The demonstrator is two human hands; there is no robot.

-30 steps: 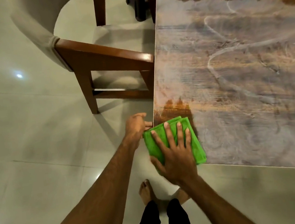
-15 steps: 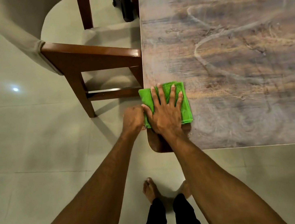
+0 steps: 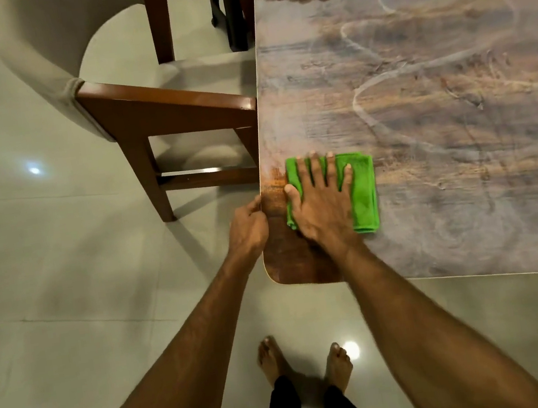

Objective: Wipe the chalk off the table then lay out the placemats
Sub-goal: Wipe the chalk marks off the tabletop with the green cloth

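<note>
Stands barefoot on pale glossy floor tiles [image 3: 45, 270] at the near-left corner of a brown wood-grain table [image 3: 435, 215], beside a dark wooden chair with grey upholstery [image 3: 163, 104] pushed against the table's left edge. Looks down on whitish chalk [image 3: 360, 101] hazing most of the top in smears and looping lines, with bare dark wood showing only at the near-left corner and along the far edge. Presses the right hand [image 3: 323, 206] flat, fingers straight and spread, on a folded bright green cloth [image 3: 362, 190] lying on the table near that corner, just right of the clean patch. Keeps the left hand [image 3: 247, 231] curled against the table's left rim, thumb touching the edge; cannot tell whether the hidden fingers hook underneath.
</note>
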